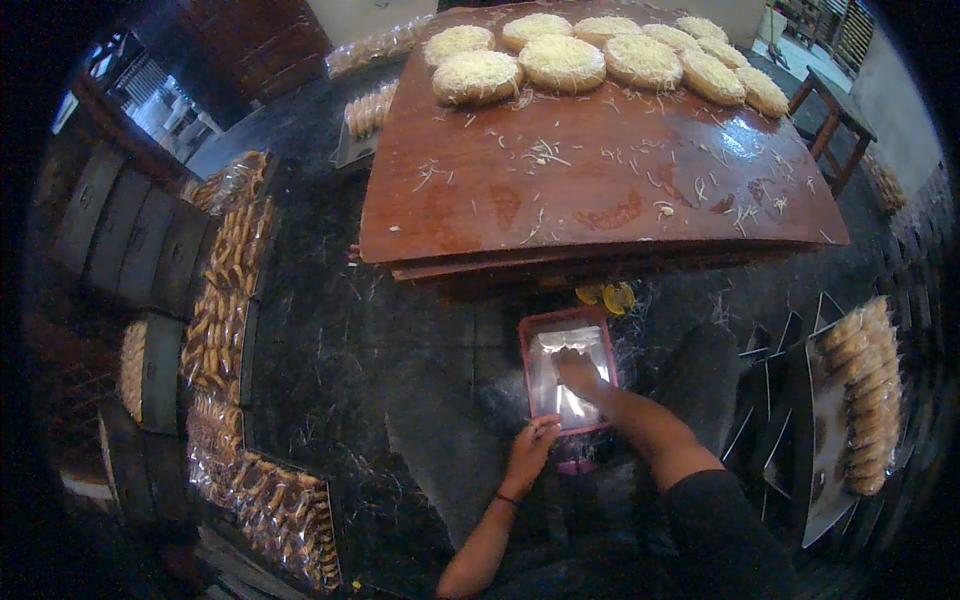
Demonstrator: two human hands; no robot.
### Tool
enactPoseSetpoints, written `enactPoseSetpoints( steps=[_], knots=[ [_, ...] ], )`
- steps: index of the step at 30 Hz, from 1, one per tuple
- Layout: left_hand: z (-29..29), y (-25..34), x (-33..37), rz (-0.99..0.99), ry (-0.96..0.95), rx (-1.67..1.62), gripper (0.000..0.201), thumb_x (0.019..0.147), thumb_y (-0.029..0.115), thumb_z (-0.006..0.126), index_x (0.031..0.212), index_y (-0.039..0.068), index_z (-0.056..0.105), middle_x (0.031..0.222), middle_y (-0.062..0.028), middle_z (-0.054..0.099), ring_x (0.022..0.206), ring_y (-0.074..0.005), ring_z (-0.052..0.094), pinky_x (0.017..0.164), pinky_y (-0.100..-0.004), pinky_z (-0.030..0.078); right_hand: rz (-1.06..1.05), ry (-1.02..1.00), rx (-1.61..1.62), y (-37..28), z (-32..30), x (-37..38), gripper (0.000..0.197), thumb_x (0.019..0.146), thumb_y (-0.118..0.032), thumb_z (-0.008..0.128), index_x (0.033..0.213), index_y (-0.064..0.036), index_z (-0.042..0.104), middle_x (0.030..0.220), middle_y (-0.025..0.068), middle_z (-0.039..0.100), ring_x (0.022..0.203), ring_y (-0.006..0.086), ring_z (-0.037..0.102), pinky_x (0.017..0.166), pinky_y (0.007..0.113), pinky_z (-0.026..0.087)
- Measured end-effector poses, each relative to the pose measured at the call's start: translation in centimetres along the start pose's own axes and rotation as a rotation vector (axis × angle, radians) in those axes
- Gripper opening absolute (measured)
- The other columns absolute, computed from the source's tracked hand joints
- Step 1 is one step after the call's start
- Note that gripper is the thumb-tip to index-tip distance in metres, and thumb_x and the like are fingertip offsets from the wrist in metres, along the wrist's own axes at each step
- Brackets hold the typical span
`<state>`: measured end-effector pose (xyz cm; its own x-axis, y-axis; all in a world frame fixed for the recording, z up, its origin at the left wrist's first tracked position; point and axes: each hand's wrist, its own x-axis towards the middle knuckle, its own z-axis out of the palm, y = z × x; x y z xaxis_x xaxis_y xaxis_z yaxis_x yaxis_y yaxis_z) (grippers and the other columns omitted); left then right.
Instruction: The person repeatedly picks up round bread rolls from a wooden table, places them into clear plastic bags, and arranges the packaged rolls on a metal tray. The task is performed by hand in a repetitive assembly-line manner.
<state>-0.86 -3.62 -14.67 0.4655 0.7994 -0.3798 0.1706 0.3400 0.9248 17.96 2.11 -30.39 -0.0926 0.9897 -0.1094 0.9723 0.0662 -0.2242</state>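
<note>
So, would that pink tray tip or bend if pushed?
The pink tray probably wouldn't tip easily, since it looks wide and shallow. Its thin-looking rim suggests it may be light and flex slightly. The strong glare inside hints at a smooth, perhaps slippery surface.

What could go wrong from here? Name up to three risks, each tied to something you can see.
The rightmost topped bread lies near the edge of the brown board; a bump might knock it off. Loose pale shreds there could scatter off. The pink tub, left hand at its near corner and right hand inside, might tip if pressed unevenly.
</note>
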Motion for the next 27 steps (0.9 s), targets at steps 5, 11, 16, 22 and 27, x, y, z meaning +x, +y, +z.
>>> enactPoseSetpoints(
  steps=[5, 11, 16, 22, 27],
  knots=[
    [0.2, -0.3, 0.2, -0.055, -0.041, 0.02, 0.027, 0.088, 0.018, 0.054, 0.11, 0.002, 0.056, 0.107, -0.008, 0.06, 0.097, -0.0144, 0.056, 0.087, -0.0266, 0.042, -0.081, 0.035, -0.174, -0.2, 0.4, 0.3, 0.032, 0.073, -0.027, 0.063, 0.097, -0.007, 0.059, 0.104, 0.014, 0.053, 0.1, 0.0305, 0.051, 0.081, 0.047, 0.043],
    [0.5, -1.2, 0.7, 0.044, -0.04, 0.012, 0.03, 0.089, 0.021, 0.054, 0.11, 0.0, 0.055, 0.107, -0.0103, 0.06, 0.097, -0.0157, 0.057, 0.085, -0.0266, 0.043, -0.056, -0.258, 0.108, 0.7, 0.0, 2.5, 0.024, 0.073, -0.018, 0.057, 0.095, -0.0085, 0.061, 0.105, 0.0147, 0.057, 0.098, 0.0301, 0.055, 0.079, 0.049, 0.046],
    [1.6, 0.3, 1.6, -0.026, -0.213, -0.182, 0.031, 0.092, 0.021, 0.047, 0.116, 0.001, 0.052, 0.111, -0.0099, 0.058, 0.102, -0.019, 0.055, 0.09, -0.0319, 0.042, -0.346, -0.486, 0.257, 1.9, -10.8, 4.0, 0.022, 0.075, -0.016, 0.054, 0.092, -0.0083, 0.064, 0.088, 0.0137, 0.06, 0.088, 0.0303, 0.059, 0.078, 0.043, 0.046],
    [-1.6, 3.8, 4.7, -0.184, -0.496, -1.438, 0.053, 0.093, 0.039, 0.032, 0.126, -0.002, 0.041, 0.125, -0.0181, 0.048, 0.111, -0.0332, 0.049, 0.098, -0.0477, 0.035, -0.129, -0.418, 0.678, -6.9, -32.5, -8.5, 0.043, 0.075, -0.012, 0.056, 0.118, -0.0051, 0.051, 0.119, 0.021, 0.05, 0.102, 0.037, 0.053, 0.087, 0.044, 0.043],
    [-1.5, 13.9, 3.6, -0.06, -0.779, -1.025, 0.065, 0.087, 0.031, 0.051, 0.14, 0.009, 0.021, 0.141, -0.0205, 0.027, 0.127, -0.0408, 0.031, 0.101, -0.0541, 0.029, -0.745, -0.075, 0.177, -5.1, -31.8, -14.0, 0.061, 0.076, -0.016, 0.062, 0.13, -0.0053, 0.038, 0.142, 0.0213, 0.022, 0.125, 0.04, 0.033, 0.098, 0.053, 0.032]
  ],
)
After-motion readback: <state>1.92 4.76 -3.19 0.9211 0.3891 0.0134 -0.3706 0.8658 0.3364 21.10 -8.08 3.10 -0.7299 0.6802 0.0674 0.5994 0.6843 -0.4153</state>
